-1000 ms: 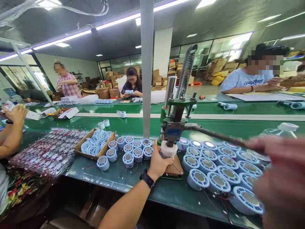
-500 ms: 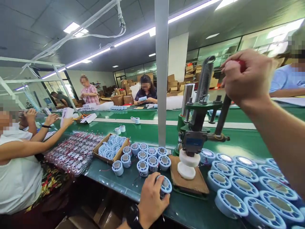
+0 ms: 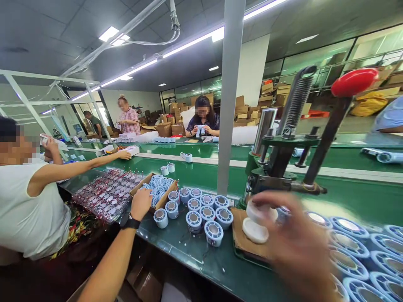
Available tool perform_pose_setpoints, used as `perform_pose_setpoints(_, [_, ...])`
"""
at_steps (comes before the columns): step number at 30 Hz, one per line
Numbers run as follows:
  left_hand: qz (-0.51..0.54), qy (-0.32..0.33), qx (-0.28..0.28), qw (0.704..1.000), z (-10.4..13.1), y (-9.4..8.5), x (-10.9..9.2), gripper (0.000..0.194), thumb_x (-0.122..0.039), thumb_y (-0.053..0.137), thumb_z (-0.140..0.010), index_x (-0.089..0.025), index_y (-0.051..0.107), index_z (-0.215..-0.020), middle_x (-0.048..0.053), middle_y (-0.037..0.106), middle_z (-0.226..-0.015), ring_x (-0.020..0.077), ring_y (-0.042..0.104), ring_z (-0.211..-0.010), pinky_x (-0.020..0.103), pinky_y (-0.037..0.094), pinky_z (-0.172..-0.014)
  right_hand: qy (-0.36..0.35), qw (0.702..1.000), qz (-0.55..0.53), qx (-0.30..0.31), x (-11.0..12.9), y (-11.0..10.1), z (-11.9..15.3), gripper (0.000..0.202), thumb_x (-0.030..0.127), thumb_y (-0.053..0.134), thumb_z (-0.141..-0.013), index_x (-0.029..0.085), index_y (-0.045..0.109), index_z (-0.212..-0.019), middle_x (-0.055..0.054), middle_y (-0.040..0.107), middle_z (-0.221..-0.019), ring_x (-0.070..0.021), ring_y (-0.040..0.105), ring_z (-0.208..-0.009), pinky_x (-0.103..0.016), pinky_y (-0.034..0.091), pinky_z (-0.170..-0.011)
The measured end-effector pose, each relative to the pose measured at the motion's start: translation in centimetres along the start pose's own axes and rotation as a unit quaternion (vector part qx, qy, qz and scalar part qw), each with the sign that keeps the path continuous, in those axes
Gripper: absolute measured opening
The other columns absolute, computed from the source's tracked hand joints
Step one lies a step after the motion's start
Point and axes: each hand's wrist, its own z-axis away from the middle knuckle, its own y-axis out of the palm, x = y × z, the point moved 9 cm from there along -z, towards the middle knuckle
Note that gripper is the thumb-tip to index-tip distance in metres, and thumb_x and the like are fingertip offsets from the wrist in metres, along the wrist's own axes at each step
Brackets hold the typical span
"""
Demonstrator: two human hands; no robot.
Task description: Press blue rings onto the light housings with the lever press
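My left hand (image 3: 141,203), with a dark watch on its wrist, is at the near edge of a cardboard box (image 3: 134,193) of pale blue rings (image 3: 159,184). Its fingertips are hidden, so a grip on a ring cannot be made out. My right hand (image 3: 296,239) is blurred in front of the hand press, its fingers apart and nothing visible in them. The green press (image 3: 280,161) has a red-knobbed lever (image 3: 354,82), which nobody holds. Two white round pads (image 3: 255,230) sit beneath its ram. A blue-rimmed round part (image 3: 214,233) stands left of the press base.
Several small round parts (image 3: 193,204) stand between box and press; larger blue-rimmed ones (image 3: 349,226) crowd the right side. A grey post (image 3: 231,100) rises behind the table. A co-worker's arm (image 3: 85,167) reaches over a tray of wired pieces (image 3: 107,195) at left.
My right hand has let go of the lever knob and come down in front of the press. My left hand has left the round part and moved left to the box. The view has shifted.
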Motion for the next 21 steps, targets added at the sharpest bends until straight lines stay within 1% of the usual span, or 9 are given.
perform_pose_setpoints(2, [-0.017,0.001,0.028,0.999,-1.4,0.5,2.3,0.022,-0.01,0.058,-0.082,-0.012,0.07,-0.099,0.015,0.068,-0.105,0.0294,0.061,-0.106,0.043,0.045,-0.1,-0.003,0.992,-0.035,0.121,1.6,8.2,4.8,0.026,0.018,0.048,-0.088,0.032,0.063,-0.104,-0.002,0.069,-0.09,-0.0192,0.069,-0.078,-0.031,0.061,-0.066])
perform_pose_setpoints(5, [-0.036,0.004,0.039,0.999,-1.8,1.2,3.1,0.02,-0.007,0.061,-0.078,-0.013,0.07,-0.094,0.012,0.068,-0.101,0.0268,0.062,-0.105,0.037,0.046,-0.096,0.042,0.951,0.01,0.305,2.4,20.8,10.3,0.046,0.004,0.052,-0.079,0.029,0.064,-0.116,-0.007,0.067,-0.103,-0.0233,0.068,-0.087,-0.034,0.059,-0.073])
perform_pose_setpoints(6, [-0.037,0.005,0.036,0.999,-1.7,1.3,3.1,0.019,-0.007,0.061,-0.078,-0.013,0.07,-0.093,0.012,0.068,-0.1,0.026,0.063,-0.104,0.036,0.046,-0.095,0.064,0.938,0.045,0.337,2.3,23.9,11.4,0.053,0.003,0.055,-0.079,0.028,0.06,-0.126,-0.009,0.065,-0.11,-0.0249,0.067,-0.092,-0.035,0.059,-0.076])
perform_pose_setpoints(8, [-0.031,0.005,0.026,0.999,-1.6,1.1,3.0,0.016,-0.01,0.061,-0.081,-0.014,0.07,-0.094,0.011,0.068,-0.099,0.0247,0.064,-0.1,0.034,0.046,-0.093,0.104,0.924,0.097,0.355,1.9,27.9,12.4,0.063,0.007,0.062,-0.082,0.03,0.051,-0.14,-0.015,0.059,-0.122,-0.0287,0.065,-0.099,-0.039,0.057,-0.079])
perform_pose_setpoints(10, [-0.016,0.002,0.007,1.0,-1.7,0.6,3.3,0.018,-0.013,0.059,-0.084,-0.014,0.07,-0.099,0.011,0.07,-0.098,0.0235,0.065,-0.097,0.033,0.047,-0.091,0.13,0.921,0.116,0.348,1.8,29.7,12.6,0.061,0.012,0.066,-0.084,0.029,0.05,-0.14,-0.018,0.055,-0.125,-0.0307,0.063,-0.102,-0.043,0.056,-0.08])
perform_pose_setpoints(13, [0.014,-0.003,-0.023,1.0,-1.8,-0.7,4.0,0.024,-0.016,0.056,-0.088,-0.014,0.07,-0.107,0.01,0.071,-0.1,0.0216,0.066,-0.091,0.033,0.048,-0.09,0.131,0.925,0.111,0.34,2.1,29.8,12.9,0.045,0.015,0.068,-0.084,0.026,0.06,-0.127,-0.017,0.051,-0.13,-0.0307,0.061,-0.105,-0.045,0.054,-0.084])
perform_pose_setpoints(17, [0.052,-0.014,-0.051,0.997,-0.2,-2.2,4.2,0.027,-0.02,0.054,-0.089,-0.014,0.071,-0.109,0.01,0.071,-0.103,0.0211,0.065,-0.085,0.034,0.05,-0.088,0.123,0.922,0.058,0.362,2.1,27.9,14.2,0.04,0.009,0.06,-0.085,0.026,0.061,-0.121,-0.013,0.054,-0.125,-0.0294,0.058,-0.107,-0.044,0.054,-0.089])
perform_pose_setpoints(19, [0.07,-0.017,-0.057,0.996,1.8,-2.5,3.8,0.029,-0.023,0.052,-0.091,-0.015,0.071,-0.111,0.01,0.071,-0.104,0.021,0.065,-0.086,0.034,0.05,-0.088,0.132,0.921,0.006,0.366,1.6,26.4,14.9,0.048,0.003,0.054,-0.081,0.026,0.06,-0.122,-0.011,0.052,-0.128,-0.0278,0.056,-0.111,-0.043,0.052,-0.094])
perform_pose_setpoints(21, [0.098,-0.006,-0.042,0.994,4.4,-1.9,2.8,0.029,-0.025,0.051,-0.092,-0.018,0.071,-0.112,0.008,0.07,-0.105,0.0203,0.065,-0.088,0.033,0.05,-0.087,0.154,0.921,-0.051,0.355,0.7,24.7,15.3,0.052,-0.001,0.05,-0.076,0.024,0.059,-0.121,-0.01,0.049,-0.132,-0.0256,0.053,-0.117,-0.041,0.049,-0.1])
